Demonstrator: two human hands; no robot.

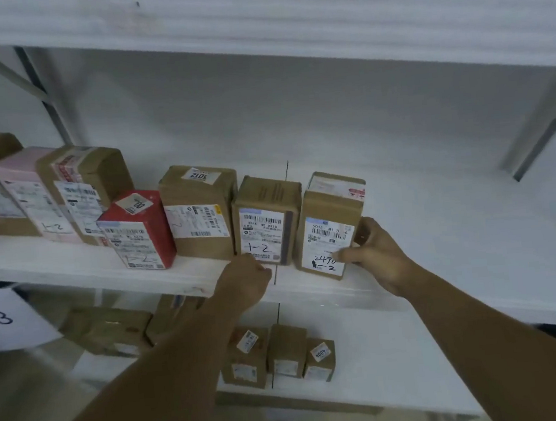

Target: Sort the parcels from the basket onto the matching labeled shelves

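Note:
A row of parcels stands upright on the white middle shelf [441, 228]. The rightmost is a brown parcel [330, 225] whose label reads "2490" and "1-2". My right hand [374, 252] grips it, thumb across the label's lower corner and fingers curled round its right side. Just left of it stands another brown parcel marked "1-2" [266, 225]. My left hand [245, 278] is at that parcel's lower front edge with curled fingers; whether it holds the parcel I cannot tell. The basket is out of view.
Further left on the same shelf stand a taller brown parcel [198, 211], a red parcel [139, 230], a pink parcel [31, 196] and more brown ones. The lower shelf [403, 361] holds several small brown parcels [283, 352]. A paper sign reading "-3" [5, 318] hangs at the left.

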